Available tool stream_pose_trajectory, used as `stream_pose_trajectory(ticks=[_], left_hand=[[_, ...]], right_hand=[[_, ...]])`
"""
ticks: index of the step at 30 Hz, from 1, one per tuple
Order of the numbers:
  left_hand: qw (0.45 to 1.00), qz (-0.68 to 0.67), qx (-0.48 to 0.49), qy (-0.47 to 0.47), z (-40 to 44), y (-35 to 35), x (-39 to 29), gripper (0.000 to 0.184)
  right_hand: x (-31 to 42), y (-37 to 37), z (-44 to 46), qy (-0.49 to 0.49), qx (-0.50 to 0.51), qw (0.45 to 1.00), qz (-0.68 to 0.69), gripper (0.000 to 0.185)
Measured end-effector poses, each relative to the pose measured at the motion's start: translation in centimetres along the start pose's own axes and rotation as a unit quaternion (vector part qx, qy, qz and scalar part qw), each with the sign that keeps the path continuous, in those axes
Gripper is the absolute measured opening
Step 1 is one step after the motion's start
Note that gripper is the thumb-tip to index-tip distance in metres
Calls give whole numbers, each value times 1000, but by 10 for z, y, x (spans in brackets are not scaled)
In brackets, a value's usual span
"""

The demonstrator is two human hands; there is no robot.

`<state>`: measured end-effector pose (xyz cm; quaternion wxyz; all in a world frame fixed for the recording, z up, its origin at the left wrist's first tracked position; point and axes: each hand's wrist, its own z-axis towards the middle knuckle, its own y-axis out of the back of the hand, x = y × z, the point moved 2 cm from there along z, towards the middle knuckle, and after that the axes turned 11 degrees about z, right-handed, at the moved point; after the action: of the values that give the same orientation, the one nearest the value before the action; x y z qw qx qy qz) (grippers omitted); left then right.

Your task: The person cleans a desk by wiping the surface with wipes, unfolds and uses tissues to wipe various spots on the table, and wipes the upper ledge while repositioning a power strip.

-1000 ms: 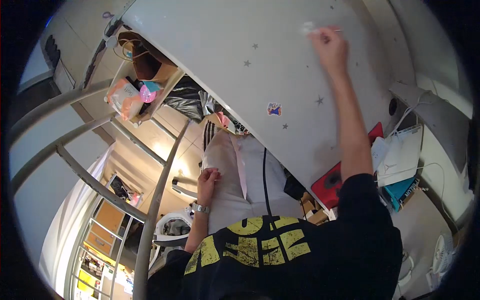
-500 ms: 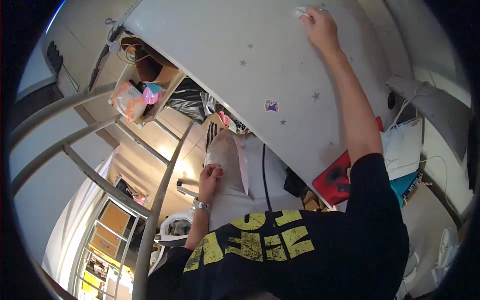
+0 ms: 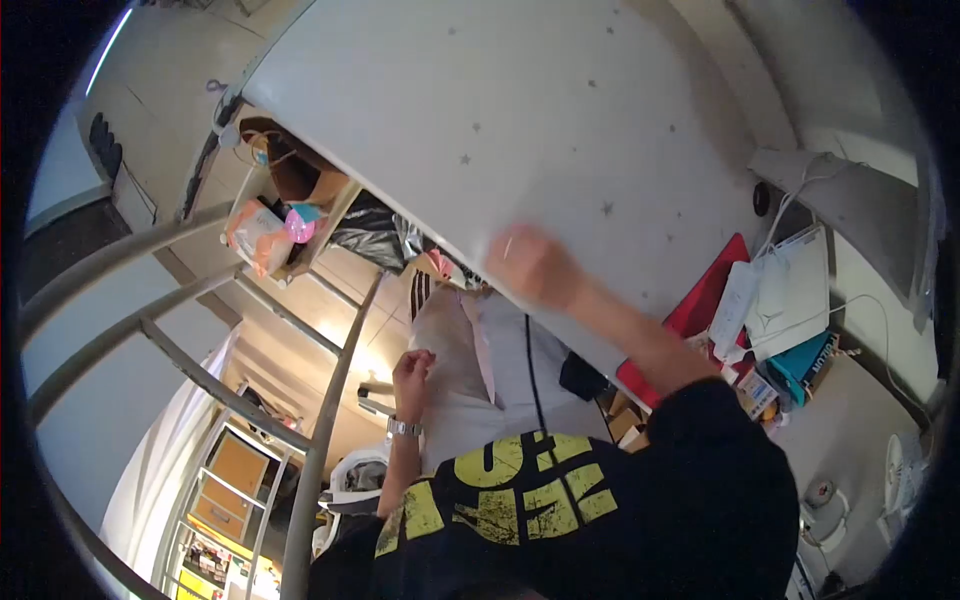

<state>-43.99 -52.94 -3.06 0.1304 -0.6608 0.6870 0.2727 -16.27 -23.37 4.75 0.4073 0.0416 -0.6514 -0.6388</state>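
Observation:
My right hand (image 3: 532,265) is over the near edge of the white tabletop (image 3: 400,100), its fingers curled and blurred by motion. Something small and whitish shows at its fingertips, too smeared to name. Small grey stars dot the tabletop beyond it. My left hand (image 3: 412,372), with a metal watch (image 3: 404,427) on the wrist, rests by my leg in light trousers (image 3: 445,345). Its fingers are curled together, and whether they pinch anything is too small to tell.
Metal rails (image 3: 335,390) stand at the left. Beneath the table edge are a black plastic bag (image 3: 368,235) and a paper bag (image 3: 300,180). To the right lie a red item (image 3: 705,290), a white device (image 3: 795,290) with cables, and a fan (image 3: 903,475).
My right hand has come back from the far part of the tabletop to its near edge. The view has shifted, and the sticker beside the stars no longer shows. My left hand has barely moved.

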Motion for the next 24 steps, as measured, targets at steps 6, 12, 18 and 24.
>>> stream_pose_trajectory(ticks=[6,12,18,24], left_hand=[[1000,-12,19,3,-1,-1,-6,15],[999,-20,44,13,-1,-7,-8,16],[999,-10,43,-21,-5,-7,-30,14],[995,7,93,-29,-5,-24,-36,17]], right_hand=[[-130,48,11,-312,-114,943,20,15],[-10,11,-25,33,-99,994,-39,13],[-100,22,-28,-237,-137,962,1,11],[2,6,-39,-29,-79,996,-16,8]])
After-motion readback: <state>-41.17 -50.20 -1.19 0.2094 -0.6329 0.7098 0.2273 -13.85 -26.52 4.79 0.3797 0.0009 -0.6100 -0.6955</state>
